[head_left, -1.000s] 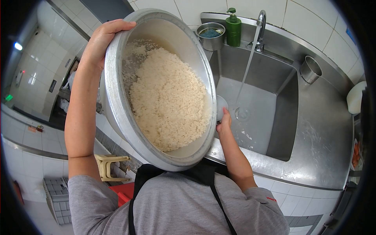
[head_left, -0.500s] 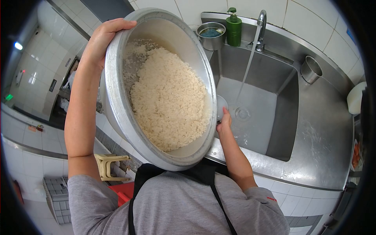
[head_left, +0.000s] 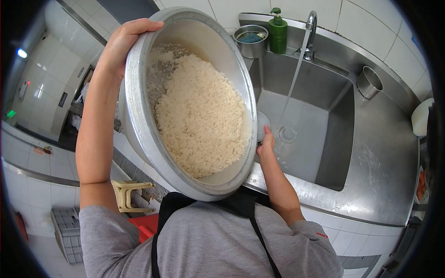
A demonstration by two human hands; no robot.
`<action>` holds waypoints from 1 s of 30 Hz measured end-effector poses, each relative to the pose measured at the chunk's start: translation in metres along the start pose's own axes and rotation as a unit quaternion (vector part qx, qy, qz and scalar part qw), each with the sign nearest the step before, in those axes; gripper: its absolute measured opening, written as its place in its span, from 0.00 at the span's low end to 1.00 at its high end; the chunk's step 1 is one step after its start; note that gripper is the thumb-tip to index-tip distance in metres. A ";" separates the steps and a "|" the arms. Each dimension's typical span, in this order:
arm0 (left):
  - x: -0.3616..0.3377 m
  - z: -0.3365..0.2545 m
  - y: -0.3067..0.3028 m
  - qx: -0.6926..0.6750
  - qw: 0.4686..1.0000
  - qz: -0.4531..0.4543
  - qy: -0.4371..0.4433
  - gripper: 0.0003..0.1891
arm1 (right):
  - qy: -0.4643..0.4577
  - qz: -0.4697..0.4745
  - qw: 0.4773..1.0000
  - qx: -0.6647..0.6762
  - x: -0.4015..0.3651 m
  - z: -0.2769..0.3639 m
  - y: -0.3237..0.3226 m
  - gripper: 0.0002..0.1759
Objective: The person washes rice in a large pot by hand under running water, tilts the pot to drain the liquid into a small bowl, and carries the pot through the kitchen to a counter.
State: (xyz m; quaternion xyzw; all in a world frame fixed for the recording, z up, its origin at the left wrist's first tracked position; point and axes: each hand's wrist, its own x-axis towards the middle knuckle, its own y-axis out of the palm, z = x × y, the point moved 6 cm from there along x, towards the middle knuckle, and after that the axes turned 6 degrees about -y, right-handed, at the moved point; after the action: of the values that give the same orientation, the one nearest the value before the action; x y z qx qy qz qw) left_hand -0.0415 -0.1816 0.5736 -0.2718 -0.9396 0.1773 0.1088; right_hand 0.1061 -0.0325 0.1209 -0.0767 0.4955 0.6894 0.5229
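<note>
A big metal pot [head_left: 139, 125] of wet white rice [head_left: 199, 118] is tilted towards the sink, its mouth facing me. My left hand [head_left: 125, 41] is closed over the pot's upper left rim, fingers partly hidden behind the wall. On the opposite side, my right hand [head_left: 266, 142] grips a pale, rounded dish [head_left: 263, 126], close against the pot's right rim. The pot covers most of that dish, so its full shape is hidden. Just beyond lies the steel sink [head_left: 340, 139], where water runs from the tap [head_left: 311, 34] into cloudy water.
Behind the sink stand a steel container [head_left: 251, 50] with something bluish inside and a green pump bottle [head_left: 277, 34]. A metal cup [head_left: 369, 82] is on the steel counter [head_left: 378, 162] at right. A beige stool [head_left: 127, 197] and a grey crate [head_left: 68, 231] are at lower left.
Almost everything stays the same. The pot and my left hand have shifted up very slightly; both hands keep their grip and the tap water still runs.
</note>
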 end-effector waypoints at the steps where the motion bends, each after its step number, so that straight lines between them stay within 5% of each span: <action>1: 0.000 0.000 0.000 -0.002 1.000 -0.005 0.002 0.11 | -0.002 0.005 1.000 0.000 -0.001 0.001 0.001 0.23; 23: -0.001 0.000 -0.001 -0.009 0.997 -0.078 0.019 0.12 | -0.001 0.017 1.000 -0.020 0.006 -0.001 -0.002 0.31; 30: -0.003 -0.001 0.001 0.000 0.999 -0.037 -0.005 0.12 | -0.001 0.025 1.000 -0.013 0.000 0.002 0.002 0.29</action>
State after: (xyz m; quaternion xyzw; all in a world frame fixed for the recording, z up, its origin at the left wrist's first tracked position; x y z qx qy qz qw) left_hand -0.0386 -0.1820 0.5742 -0.2363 -0.9494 0.1749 0.1103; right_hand 0.1053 -0.0306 0.1233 -0.0708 0.4877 0.7087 0.5048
